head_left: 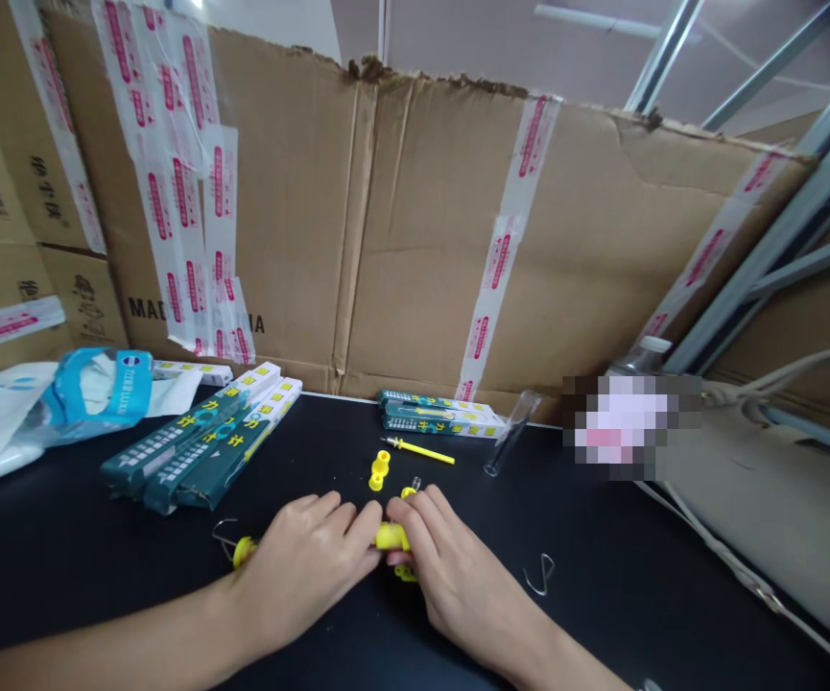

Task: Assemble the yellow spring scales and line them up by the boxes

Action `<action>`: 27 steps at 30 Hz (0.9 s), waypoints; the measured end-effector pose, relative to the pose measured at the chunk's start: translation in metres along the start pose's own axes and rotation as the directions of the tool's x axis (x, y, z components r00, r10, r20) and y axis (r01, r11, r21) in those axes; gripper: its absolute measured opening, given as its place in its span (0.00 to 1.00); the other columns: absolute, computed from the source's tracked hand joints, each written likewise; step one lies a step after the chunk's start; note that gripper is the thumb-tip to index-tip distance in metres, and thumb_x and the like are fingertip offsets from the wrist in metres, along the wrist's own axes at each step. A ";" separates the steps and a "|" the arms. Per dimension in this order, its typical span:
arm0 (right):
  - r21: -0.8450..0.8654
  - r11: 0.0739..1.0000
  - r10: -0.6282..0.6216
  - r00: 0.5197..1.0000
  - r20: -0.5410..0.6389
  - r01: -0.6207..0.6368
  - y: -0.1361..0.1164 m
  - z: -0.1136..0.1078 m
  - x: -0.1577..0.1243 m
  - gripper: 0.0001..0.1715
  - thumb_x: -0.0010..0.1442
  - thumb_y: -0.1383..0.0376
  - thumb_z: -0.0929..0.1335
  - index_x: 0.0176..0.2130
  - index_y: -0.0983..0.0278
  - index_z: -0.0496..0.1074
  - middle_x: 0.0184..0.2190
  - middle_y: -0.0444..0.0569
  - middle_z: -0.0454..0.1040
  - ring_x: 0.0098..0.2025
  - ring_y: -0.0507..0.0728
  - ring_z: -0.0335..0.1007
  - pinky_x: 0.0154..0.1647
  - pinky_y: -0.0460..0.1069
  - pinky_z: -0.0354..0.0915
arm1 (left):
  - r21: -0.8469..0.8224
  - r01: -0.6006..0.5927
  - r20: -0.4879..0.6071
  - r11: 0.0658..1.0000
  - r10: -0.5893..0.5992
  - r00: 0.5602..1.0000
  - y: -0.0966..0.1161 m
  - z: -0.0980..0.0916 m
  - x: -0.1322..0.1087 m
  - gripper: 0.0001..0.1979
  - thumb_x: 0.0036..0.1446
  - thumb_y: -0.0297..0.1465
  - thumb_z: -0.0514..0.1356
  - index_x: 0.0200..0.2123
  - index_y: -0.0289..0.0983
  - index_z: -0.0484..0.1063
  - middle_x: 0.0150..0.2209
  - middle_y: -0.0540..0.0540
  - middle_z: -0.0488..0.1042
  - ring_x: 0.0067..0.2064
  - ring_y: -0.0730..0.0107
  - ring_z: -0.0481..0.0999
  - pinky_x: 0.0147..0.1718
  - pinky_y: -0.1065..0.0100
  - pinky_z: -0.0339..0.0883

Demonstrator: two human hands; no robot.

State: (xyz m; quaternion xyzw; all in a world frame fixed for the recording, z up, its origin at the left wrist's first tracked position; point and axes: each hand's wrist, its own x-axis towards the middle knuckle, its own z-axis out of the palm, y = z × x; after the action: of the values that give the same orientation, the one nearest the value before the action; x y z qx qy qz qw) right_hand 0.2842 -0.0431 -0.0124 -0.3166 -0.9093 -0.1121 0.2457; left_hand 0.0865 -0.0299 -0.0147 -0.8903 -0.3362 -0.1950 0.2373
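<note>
The person's left hand [299, 576] and right hand [464, 585] meet low over the black bench [61, 605], their fingers [346, 513] curled nearly closed from either side and gripping a short yellow plastic cylinder [390, 536] between them. A yellow plastic part [406, 574] shows just beneath the right hand. Just beside the left hand lies a bent wire hook with a yellow plastic end [245, 551], while a loose S-shaped metal hook [539, 576] rests on the bench to the right, apart from the hands. Farther ahead sit a yellow flanged plastic spool [379, 469] and a slim yellow-handled rod with a metal tip [418, 451], near a tilted clear tube [511, 434]. Beyond them are dark green printed boxes [199, 441], a second pair of green boxes [443, 415], a blue-and-white plastic bag [98, 395] and a taped corrugated cardboard sheet [458, 240].
</note>
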 end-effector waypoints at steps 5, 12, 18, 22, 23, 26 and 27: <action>-0.010 1.000 0.004 1.000 0.028 -0.003 -0.002 0.000 0.002 0.15 0.66 0.77 0.58 0.49 0.71 0.66 0.37 0.57 0.72 0.34 0.62 0.66 0.40 0.59 0.71 | -0.020 0.020 0.008 1.000 -0.020 1.000 0.000 0.001 0.000 0.11 0.53 0.28 0.67 0.34 0.39 0.65 0.26 0.53 0.75 0.27 0.62 0.77 0.25 0.63 0.66; 0.157 0.983 0.100 0.995 0.005 -0.100 0.006 -0.007 0.000 0.17 0.72 0.64 0.59 0.56 0.68 0.63 0.44 0.57 0.75 0.41 0.63 0.70 0.44 0.59 0.72 | -0.057 0.119 0.056 0.991 -0.116 0.992 0.000 -0.002 0.002 0.14 0.54 0.27 0.67 0.41 0.37 0.66 0.30 0.50 0.78 0.31 0.61 0.81 0.26 0.65 0.70; 0.408 0.856 0.407 0.900 -0.157 -0.317 0.023 -0.014 -0.005 0.18 0.71 0.61 0.62 0.58 0.61 0.66 0.44 0.52 0.74 0.39 0.57 0.72 0.44 0.53 0.71 | -0.126 0.290 0.113 0.949 -0.277 0.954 -0.003 -0.003 -0.001 0.08 0.64 0.32 0.59 0.45 0.37 0.65 0.36 0.46 0.80 0.34 0.58 0.83 0.28 0.64 0.72; 0.660 0.660 0.580 0.802 -0.144 -0.360 0.035 -0.015 -0.004 0.16 0.65 0.60 0.69 0.52 0.59 0.71 0.42 0.50 0.76 0.41 0.57 0.74 0.46 0.53 0.71 | -0.157 0.387 0.341 0.909 -0.318 0.885 -0.018 -0.010 -0.001 0.03 0.67 0.32 0.55 0.40 0.40 0.66 0.33 0.50 0.80 0.32 0.59 0.83 0.25 0.68 0.66; 0.744 0.566 0.609 0.788 -0.087 -0.355 0.037 -0.015 -0.003 0.19 0.62 0.60 0.71 0.52 0.59 0.71 0.42 0.49 0.76 0.42 0.57 0.74 0.46 0.52 0.71 | -0.151 0.415 0.389 0.897 -0.332 0.859 -0.023 -0.011 -0.001 0.02 0.67 0.32 0.55 0.40 0.40 0.66 0.33 0.50 0.80 0.32 0.60 0.83 0.25 0.68 0.64; 0.917 0.209 0.594 0.789 0.157 -0.339 0.041 -0.017 0.001 0.29 0.53 0.62 0.77 0.53 0.56 0.70 0.43 0.45 0.75 0.41 0.55 0.76 0.43 0.49 0.73 | -0.104 0.458 0.446 0.883 -0.370 0.815 -0.038 -0.014 -0.002 0.02 0.66 0.29 0.54 0.40 0.41 0.65 0.34 0.50 0.80 0.33 0.60 0.82 0.27 0.69 0.61; 0.935 0.104 0.567 0.793 0.224 -0.339 0.042 -0.018 0.002 0.32 0.50 0.64 0.79 0.53 0.56 0.70 0.43 0.45 0.75 0.40 0.54 0.77 0.43 0.49 0.73 | -0.082 0.467 0.453 0.881 -0.384 0.805 -0.042 -0.014 -0.002 0.03 0.66 0.28 0.53 0.40 0.41 0.65 0.34 0.50 0.79 0.33 0.60 0.82 0.27 0.69 0.59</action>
State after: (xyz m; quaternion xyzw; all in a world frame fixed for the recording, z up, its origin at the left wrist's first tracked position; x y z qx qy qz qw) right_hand 0.3158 -0.0163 0.0059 -0.3558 -0.6156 0.5035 0.4909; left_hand 0.0532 -0.0113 0.0080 -0.8307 -0.5510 -0.0767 0.0227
